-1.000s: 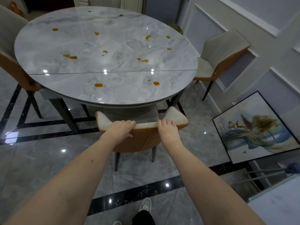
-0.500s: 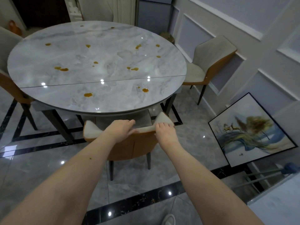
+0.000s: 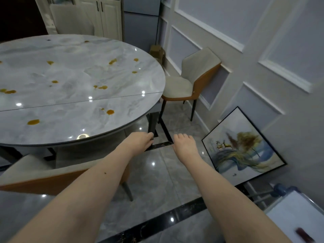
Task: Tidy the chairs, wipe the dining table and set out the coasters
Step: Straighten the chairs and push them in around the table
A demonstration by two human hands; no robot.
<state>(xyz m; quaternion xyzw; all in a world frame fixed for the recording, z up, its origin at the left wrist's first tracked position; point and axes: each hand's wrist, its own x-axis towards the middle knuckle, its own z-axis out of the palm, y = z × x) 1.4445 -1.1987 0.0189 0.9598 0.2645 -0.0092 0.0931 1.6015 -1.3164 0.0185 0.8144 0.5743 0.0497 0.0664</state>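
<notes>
The round grey marble dining table [image 3: 73, 109] fills the upper left, dotted with several orange spills [image 3: 110, 112]. A cream and orange chair [image 3: 35, 174] is tucked under its near edge at the lower left, below my left forearm. Both my hands hang in the air above the floor, right of that chair, holding nothing. My left hand [image 3: 140, 141] has loosely curled fingers. My right hand [image 3: 184, 144] is relaxed, fingers pointing away. A second cream and orange chair [image 3: 189, 81] stands by the right wall, angled away from the table. No coasters or cloth are in view.
A framed painting [image 3: 243, 146] leans against the right wall on the floor. A white surface [image 3: 294, 216] with a dark red item sits at the lower right. A small brown box [image 3: 156, 50] and cabinets stand beyond the table. Glossy grey tiles with black stripes cover the floor.
Both hands have let go of the near chair's backrest. The view has swung right, so the chair and table now sit further left.
</notes>
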